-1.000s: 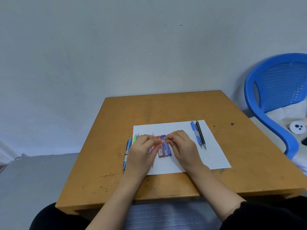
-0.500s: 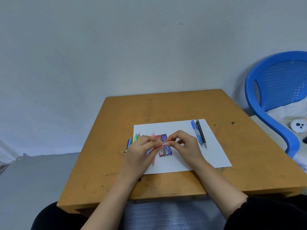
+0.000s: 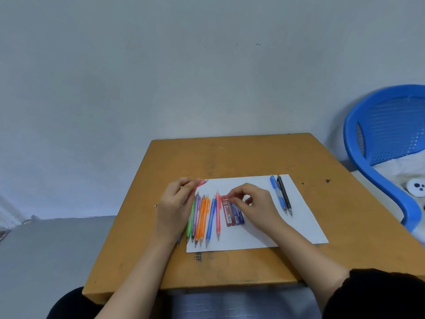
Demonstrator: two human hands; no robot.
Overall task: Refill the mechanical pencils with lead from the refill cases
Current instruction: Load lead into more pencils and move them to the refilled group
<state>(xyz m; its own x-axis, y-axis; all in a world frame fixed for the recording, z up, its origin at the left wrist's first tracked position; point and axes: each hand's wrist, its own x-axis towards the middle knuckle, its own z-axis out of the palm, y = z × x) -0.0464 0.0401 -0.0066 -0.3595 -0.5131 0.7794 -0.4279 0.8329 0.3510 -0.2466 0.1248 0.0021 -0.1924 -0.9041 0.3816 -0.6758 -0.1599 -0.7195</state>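
We are gripping a pink pencil (image 3: 200, 183) in the left hand (image 3: 174, 208) and pinching the top of the red refill case (image 3: 228, 214) with the right hand (image 3: 255, 203); contents hidden.

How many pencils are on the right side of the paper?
2: a blue pencil and a black pencil beside it, both right of the right hand. The hand might hide more.

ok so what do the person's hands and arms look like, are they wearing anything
Both the left hand and the right hand are bare: no gloves, and no rings or watch that I can make out. The right arm comes out of a black sleeve that ends near the elbow. The left forearm is uncovered as far as the frame's edge.
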